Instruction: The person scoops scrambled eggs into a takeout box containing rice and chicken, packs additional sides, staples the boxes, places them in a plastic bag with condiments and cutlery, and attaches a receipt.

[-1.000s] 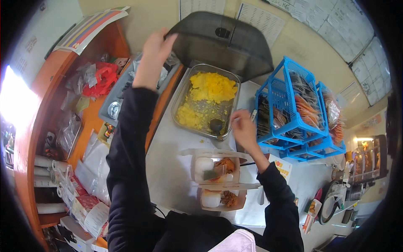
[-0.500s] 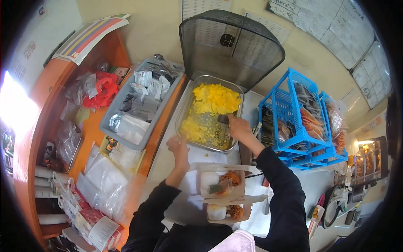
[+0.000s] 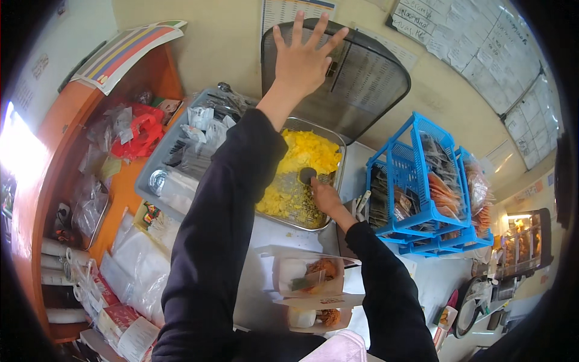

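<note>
My left hand (image 3: 301, 65) is raised with its fingers spread, in front of the tilted-up dark mesh food cover (image 3: 374, 78); whether it touches the mesh I cannot tell. Below the cover sits a metal tray (image 3: 344, 160) of what looks like yellow scrambled egg (image 3: 310, 151), heaped at the far end and thin at the near right. Over the egg, my right hand (image 3: 326, 199) is closed round the handle of a dark, round-ended spoon (image 3: 307, 175). Nearer to me, two open paper boxes (image 3: 319, 300) hold white rice (image 3: 301, 318) and fried chicken (image 3: 324, 268).
Right of the tray stands a blue plastic basket rack (image 3: 435, 209) with sachets and packets. To the left are a grey bin (image 3: 145, 181) of wrapped cutlery, an orange shelf (image 3: 45, 145), plastic bags (image 3: 142, 259) and a red bag (image 3: 145, 136).
My left hand has gone from beside the tray's near left corner up to the mesh cover, its fingers now spread. My right hand has shifted slightly left and nearer with the spoon.
</note>
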